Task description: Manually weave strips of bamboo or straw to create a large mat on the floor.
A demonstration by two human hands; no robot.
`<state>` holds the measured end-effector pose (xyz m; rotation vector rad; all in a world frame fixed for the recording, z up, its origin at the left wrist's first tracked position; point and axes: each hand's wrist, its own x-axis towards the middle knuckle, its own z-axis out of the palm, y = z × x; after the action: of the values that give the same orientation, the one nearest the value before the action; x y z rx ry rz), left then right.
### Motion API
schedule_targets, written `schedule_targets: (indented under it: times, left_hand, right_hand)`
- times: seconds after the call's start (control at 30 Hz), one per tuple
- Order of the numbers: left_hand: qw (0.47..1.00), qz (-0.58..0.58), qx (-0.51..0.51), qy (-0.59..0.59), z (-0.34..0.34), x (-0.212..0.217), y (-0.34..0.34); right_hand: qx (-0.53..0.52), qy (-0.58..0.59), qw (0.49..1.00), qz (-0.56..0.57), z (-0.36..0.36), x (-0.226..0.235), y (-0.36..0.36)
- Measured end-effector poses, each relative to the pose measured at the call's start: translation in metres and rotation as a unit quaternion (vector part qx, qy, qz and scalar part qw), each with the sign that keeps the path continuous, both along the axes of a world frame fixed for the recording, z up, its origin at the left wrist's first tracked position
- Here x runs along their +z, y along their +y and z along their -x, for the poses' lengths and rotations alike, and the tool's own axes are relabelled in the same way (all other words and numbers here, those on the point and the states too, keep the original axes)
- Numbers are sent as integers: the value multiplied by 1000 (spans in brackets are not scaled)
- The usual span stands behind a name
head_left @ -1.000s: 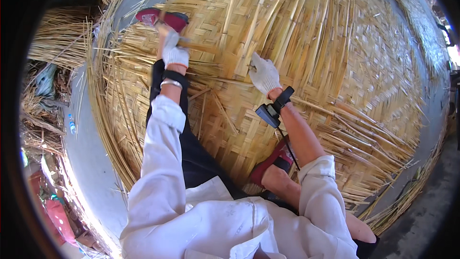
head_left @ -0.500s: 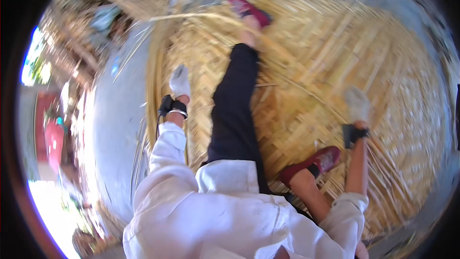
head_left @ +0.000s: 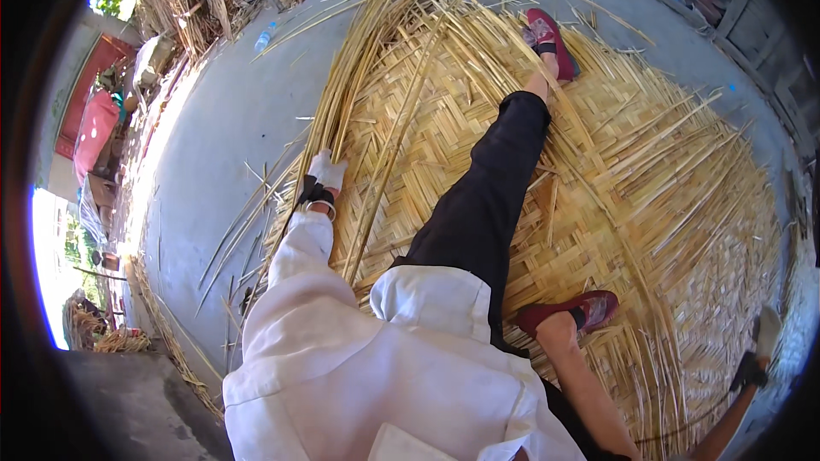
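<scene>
A large woven mat (head_left: 598, 196) of pale yellow bamboo strips lies flat on the grey concrete floor (head_left: 231, 119), its middle plaited in a tight herringbone and loose strip ends fanning out past every edge. The person sits on it, one leg in dark trousers stretched toward the far edge, red shoes (head_left: 547, 38) on both feet. The gloved left hand (head_left: 325, 175) rests on long loose strips (head_left: 359, 102) at the mat's left edge, its grip curled around them. The gloved right hand (head_left: 766, 333) lies at the mat's right edge; whether its grip is spread or pressed together cannot be told.
</scene>
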<state>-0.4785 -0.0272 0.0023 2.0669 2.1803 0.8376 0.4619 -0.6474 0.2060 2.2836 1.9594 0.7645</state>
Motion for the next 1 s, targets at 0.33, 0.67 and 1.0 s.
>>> schedule_targets:
  times: [0.33,0.67,1.0]
  left_hand:
    - [993,88,28,-70,67,-5,19]
    - [985,59,161,24,112,25,-49]
    - [998,-6,35,-52,129,24,-40]
  right_hand:
    - [-249,559,780,-130,283,38,109]
    - [16,498,854,150,483,56,221]
    - [-17,517,847,126,499,83,224]
